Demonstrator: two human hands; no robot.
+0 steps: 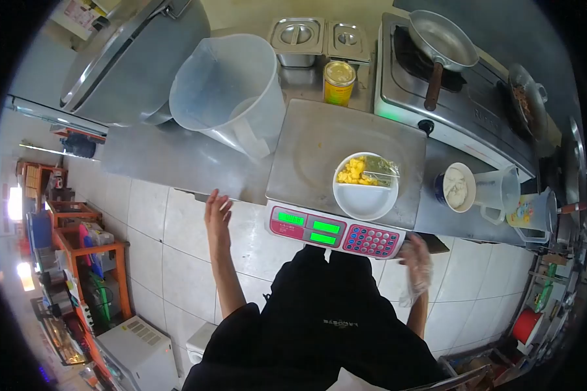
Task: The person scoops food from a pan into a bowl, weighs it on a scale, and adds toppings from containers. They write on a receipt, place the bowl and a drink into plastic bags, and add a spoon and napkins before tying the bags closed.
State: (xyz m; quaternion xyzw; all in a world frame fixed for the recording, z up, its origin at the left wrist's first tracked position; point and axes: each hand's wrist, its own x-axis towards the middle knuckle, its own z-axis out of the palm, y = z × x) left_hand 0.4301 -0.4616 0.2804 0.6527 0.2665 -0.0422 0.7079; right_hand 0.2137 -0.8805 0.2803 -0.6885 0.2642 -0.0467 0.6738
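The white divided bowl (365,202) sits on the plate of the scale (313,146), on the bench (182,156). From the bowl, the left hand (219,218) is at about eight to nine o'clock, well apart, its fingers loosely spread. The gloved right hand (416,268) is at five o'clock, just beside the scale's near right corner; it is blurred, so I cannot tell how wide its fingers are or whether they touch.

The bowl is round; its main divider runs roughly nine to three. Yellow food (353,172) fills the compartment at ten to eleven, shiny clear film (383,171) shows at one, and the half toward six is plain white. The scale's display and keypad panel (336,232) faces six, its long axis about nine to three, and lies between the right fingers and the bowl.

From the bowl, a plastic pitcher (222,72) stands at ten, a yellow jar (338,88) near twelve, the stove (488,120) between one and two, and a tub of white food (469,199) at three.
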